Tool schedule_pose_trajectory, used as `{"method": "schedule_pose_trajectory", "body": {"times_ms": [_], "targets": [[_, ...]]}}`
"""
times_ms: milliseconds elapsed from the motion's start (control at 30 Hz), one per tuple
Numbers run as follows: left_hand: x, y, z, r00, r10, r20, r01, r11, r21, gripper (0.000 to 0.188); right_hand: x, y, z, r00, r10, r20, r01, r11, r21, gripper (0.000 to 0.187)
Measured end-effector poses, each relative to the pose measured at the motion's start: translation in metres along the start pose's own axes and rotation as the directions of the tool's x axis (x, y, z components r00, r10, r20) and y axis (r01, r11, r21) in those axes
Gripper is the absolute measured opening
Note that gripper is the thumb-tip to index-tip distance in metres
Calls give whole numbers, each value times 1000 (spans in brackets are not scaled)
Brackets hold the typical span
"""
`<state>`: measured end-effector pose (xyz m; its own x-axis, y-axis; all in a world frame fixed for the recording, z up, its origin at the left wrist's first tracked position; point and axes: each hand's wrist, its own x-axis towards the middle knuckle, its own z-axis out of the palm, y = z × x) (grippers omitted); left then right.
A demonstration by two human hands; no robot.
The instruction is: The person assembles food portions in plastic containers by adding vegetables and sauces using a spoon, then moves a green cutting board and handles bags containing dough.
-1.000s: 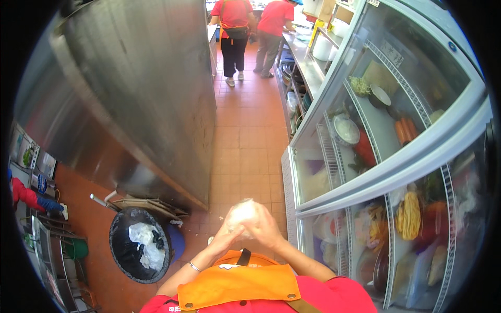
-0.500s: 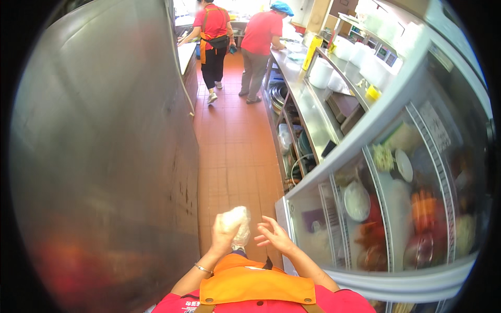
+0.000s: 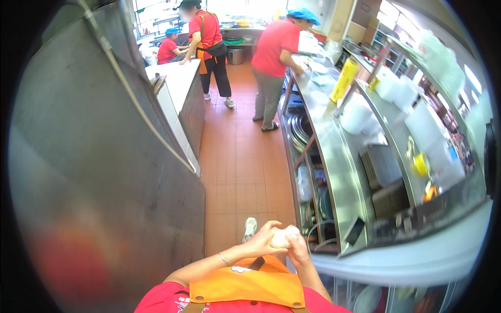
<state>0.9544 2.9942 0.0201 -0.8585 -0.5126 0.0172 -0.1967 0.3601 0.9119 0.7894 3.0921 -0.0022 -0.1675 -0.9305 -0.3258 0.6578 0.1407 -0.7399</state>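
Observation:
A pale, whitish bundle [image 3: 281,239] is held in front of my waist between both hands. In the earlier picture it appears to be wrapped in clear plastic; what is inside I cannot make out. My left hand [image 3: 261,241], with a bracelet at the wrist, grips it from the left with curled fingers. Around its right side closes my right hand [image 3: 298,248]. My orange apron [image 3: 245,286] lies just below them, and one of my shoes [image 3: 250,228] shows on the tiles ahead.
A stainless steel wall [image 3: 130,172] runs along my left, ending at a white worktop [image 3: 180,83]. On the right stand a glass-fronted fridge [image 3: 417,271] and a metal counter [image 3: 334,172] with shelves. Three co-workers are ahead, one [image 3: 274,52] leaning over the counter. Tiled floor [image 3: 240,161] lies between.
My right hand, apart and with loose fingers before, has closed on the bundle beside my left hand. I have moved forward along the aisle; the fridge now sits lower in view.

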Motion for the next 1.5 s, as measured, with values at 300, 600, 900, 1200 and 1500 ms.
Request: {"method": "schedule_pose_trajectory", "body": {"times_ms": [300,600,900,1200,1500], "targets": [[133,-81,-254,884,-338,-323,64,772,-632,74,361,-92,162,969,160,191,36,667,-744,34],[235,-222,-477,649,-511,-563,-298,510,-807,45,658,-123,284,810,364,459,225,530,-818,69],[482,-346,-721,740,-498,-453,-112,573,-812,44,943,-192,331,791,398,465,-252,904,-345,62],[699,-447,-940,874,-444,-198,199,697,-689,49,1243,-263,359,959,122,255,-76,980,-184,57],[790,-547,-1168,706,-568,-423,-121,492,-862,44,1541,-334,533,660,375,651,267,693,-670,73]]}}
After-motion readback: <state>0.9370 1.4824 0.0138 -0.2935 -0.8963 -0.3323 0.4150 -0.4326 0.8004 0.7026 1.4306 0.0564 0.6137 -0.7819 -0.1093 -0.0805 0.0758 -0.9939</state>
